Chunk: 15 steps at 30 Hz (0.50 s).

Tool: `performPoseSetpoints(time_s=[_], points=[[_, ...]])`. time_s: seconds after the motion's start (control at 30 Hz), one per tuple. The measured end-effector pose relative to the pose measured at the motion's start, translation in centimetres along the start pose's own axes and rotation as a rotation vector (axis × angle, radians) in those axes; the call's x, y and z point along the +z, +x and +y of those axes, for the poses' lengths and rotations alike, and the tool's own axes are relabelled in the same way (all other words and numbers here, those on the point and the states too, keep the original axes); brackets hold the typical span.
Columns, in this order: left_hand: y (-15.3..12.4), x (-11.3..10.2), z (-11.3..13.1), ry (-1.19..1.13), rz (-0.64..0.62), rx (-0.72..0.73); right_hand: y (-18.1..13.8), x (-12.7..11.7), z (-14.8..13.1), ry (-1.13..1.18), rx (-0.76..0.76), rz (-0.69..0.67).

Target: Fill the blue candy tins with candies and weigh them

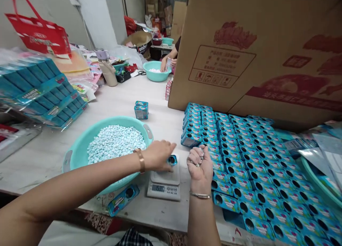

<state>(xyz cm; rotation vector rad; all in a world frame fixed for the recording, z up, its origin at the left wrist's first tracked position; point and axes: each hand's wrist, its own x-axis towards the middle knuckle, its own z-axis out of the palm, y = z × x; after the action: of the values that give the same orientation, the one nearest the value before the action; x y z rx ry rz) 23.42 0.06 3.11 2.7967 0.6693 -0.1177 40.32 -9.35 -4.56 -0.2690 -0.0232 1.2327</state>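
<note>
The small blue tin stands on the scale, the left hand clamped on it; the right hand is closed on white candies.

Your left hand rests on a small blue tin that sits on the platform of a small white digital scale; the tin's round opening faces up, and your fingers cover most of its near side. The scale's display is lit with dark digits. Your right hand is just beside the scale, curled into a loose fist, palm toward you, around a handful of small pale tablets that peek out between your fingers. To your left, touching the scale's edge, stands a teal basin heaped with the same pale blue and white tablets.
</note>
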Motion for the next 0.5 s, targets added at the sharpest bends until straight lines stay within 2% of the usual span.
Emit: performPoseSetpoints(time_s=[0.07, 0.1, 0.17, 0.33, 0.43, 0.5], points=[[1.3, 0.4, 0.3, 0.036, -0.102, -0.016, -0.1, 0.1, 0.2, 0.009, 0.015, 0.001], [2.0, 0.3, 0.0, 0.024, -0.107, -0.045, -0.3, 0.1, 0.2, 0.013, 0.018, 0.005], [3.1, -0.7, -1.7, -0.024, -0.041, -0.136, -0.7, 0.0, -0.3, 0.024, 0.017, 0.021], [5.0, -5.2, -9.7, -0.034, 0.165, -0.354, -0.9, -0.9, -1.1, 0.051, 0.001, 0.075], [5.7, -7.0, -14.0, -0.008, 0.209, -0.406, -0.3, -1.3, -0.7, 0.05, 0.013, 0.094], [6.0, -7.5, -15.8, 0.006, 0.211, -0.442, 0.1, -1.5, -0.4, 0.038, 0.029, 0.086]])
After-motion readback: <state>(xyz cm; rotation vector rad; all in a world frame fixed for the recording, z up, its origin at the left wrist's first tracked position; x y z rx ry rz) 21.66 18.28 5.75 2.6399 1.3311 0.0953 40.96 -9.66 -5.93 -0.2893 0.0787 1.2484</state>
